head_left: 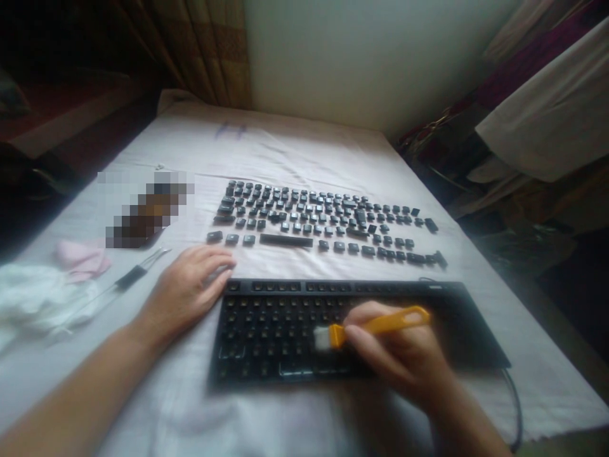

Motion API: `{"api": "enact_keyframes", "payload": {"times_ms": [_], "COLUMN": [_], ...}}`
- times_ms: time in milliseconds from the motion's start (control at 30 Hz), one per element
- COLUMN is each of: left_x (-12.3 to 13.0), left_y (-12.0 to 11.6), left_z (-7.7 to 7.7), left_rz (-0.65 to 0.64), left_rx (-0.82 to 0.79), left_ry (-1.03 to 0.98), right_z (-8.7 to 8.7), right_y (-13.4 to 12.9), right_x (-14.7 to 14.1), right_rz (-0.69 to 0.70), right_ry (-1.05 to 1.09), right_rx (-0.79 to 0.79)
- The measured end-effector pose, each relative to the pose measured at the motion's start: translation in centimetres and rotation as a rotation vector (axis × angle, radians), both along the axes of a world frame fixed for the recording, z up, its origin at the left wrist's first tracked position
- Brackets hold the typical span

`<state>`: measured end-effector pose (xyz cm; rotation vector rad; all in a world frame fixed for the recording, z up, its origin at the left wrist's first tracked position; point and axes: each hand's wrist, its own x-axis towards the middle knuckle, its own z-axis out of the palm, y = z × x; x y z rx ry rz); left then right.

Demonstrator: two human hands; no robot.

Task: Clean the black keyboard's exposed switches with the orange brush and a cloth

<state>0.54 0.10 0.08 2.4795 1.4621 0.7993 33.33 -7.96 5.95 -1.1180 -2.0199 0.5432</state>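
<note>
A black keyboard (266,317) without its keycaps lies across the bed, its bare switch posts showing. My right hand (399,355) is closed around a yellow brush (380,324), with the pale bristles over the middle of the keyboard; whether they touch it I cannot tell. My left hand (190,285) lies by the keyboard's upper left corner, fingers stretched out and fingertips at its edge. Beyond the keyboard, the loose black keycaps (304,212) are laid out in rows, with a long spacebar (286,240) in the nearest row.
Left of my left hand lie a thin tool with a black middle (130,277), a pink cloth (83,259) and white cloth (38,298). A blurred-out object (147,216) is behind them. The keyboard's cable (516,406) runs off the right side. Clothes (547,114) hang at right.
</note>
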Motion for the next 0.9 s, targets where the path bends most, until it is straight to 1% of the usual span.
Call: {"api": "enact_keyframes", "payload": {"times_ms": [100,200,267,367,467,533,567,633,767,833,900], "left_x": [0.0,-0.2,-0.4,-0.7,-0.7,-0.7,-0.7,-0.7,-1.0,-1.1,-0.9], "left_y": [0.0,0.1,0.1,0.2,0.2,0.2,0.2,0.2,0.5,0.8,1.3], "left_z": [-0.1,-0.2,-0.3,-0.5,-0.7,-0.8,-0.8,-0.7,-0.4,-0.2,0.0], "left_rz": [-0.011,-0.018,-0.016,-0.007,0.002,0.013,0.018,0.027,0.016,0.014,0.005], "left_rx": [0.019,0.039,0.036,0.020,0.010,0.006,0.006,0.009,-0.005,-0.014,0.012], "left_ry": [0.018,0.036,0.043,0.051,0.050,0.048,0.047,0.051,0.099,0.133,0.155], "right_z": [-0.5,-0.6,-0.4,0.5,1.4,1.5,1.2,0.3,-1.7,-2.0,-1.9], "right_y": [-0.1,0.5,1.0,1.9,2.4,2.8,3.0,3.3,3.7,3.8,3.7], "right_x": [0.9,2.3,3.2,4.1,4.2,4.0,3.9,3.8,4.7,5.5,6.3], "right_rz": [-0.148,-0.291,-0.331,-0.307,-0.220,-0.158,-0.140,-0.146,-0.234,-0.288,-0.314], "right_ry": [0.092,0.070,0.044,0.034,0.049,0.084,0.119,0.210,0.295,0.347,0.387], "right_rx": [0.007,0.020,0.053,0.070,-0.007,-0.062,-0.068,-0.048,-0.080,-0.114,-0.146]}}
